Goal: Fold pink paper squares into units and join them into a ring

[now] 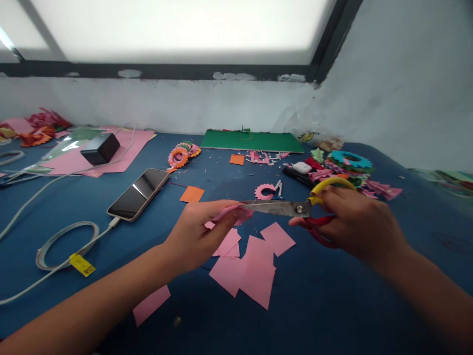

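My left hand (pixel 201 234) pinches a small folded piece of pink paper (pixel 242 214) between thumb and fingers. In my right hand (pixel 360 224) is a pair of scissors (pixel 284 208) with one yellow and one red handle. The blades point left, their tips at the upper edge of the pink paper; whether they are cutting into it I cannot tell. Below the hands several pink paper squares (pixel 258 271) lie loosely overlapped on the blue table (pixel 314 305). A pink zigzag-edged paper ring (pixel 265 192) rests just behind the blades.
A phone (pixel 138 195) on a white charging cable (pixel 40 286) lies to the left, near a black box (pixel 100 148). Farther back are orange squares (pixel 192 194), paper rings (pixel 178 158), a green board (pixel 253 141) and pink scraps. A paper pile (pixel 349 160) stands at right.
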Demonstrator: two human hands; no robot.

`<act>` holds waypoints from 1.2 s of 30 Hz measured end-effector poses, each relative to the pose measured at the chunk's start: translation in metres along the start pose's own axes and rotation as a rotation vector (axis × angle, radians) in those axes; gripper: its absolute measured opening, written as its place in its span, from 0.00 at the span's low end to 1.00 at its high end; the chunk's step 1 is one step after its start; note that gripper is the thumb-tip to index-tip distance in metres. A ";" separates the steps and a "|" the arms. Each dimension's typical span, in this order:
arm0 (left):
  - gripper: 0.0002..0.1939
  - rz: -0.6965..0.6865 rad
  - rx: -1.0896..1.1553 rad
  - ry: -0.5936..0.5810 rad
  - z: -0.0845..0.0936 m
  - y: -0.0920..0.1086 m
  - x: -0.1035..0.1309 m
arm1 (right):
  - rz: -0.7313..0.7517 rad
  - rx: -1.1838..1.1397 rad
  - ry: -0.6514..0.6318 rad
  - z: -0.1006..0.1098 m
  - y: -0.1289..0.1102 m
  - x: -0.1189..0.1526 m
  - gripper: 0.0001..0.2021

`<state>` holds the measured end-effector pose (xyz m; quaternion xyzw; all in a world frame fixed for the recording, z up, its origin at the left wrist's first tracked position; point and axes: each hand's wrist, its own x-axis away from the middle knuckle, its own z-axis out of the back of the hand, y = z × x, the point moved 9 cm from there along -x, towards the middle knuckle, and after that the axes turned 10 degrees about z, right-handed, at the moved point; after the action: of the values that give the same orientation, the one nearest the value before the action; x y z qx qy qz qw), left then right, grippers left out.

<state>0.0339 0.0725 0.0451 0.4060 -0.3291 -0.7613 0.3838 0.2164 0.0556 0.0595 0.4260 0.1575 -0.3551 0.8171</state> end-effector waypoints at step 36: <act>0.15 0.046 -0.077 -0.083 -0.010 -0.002 -0.001 | -0.064 -0.170 -0.158 -0.010 -0.003 0.001 0.26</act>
<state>0.0417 0.0724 0.0389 0.3512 -0.3246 -0.7805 0.4026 0.2149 0.0624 0.0510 0.3207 0.1355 -0.3987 0.8484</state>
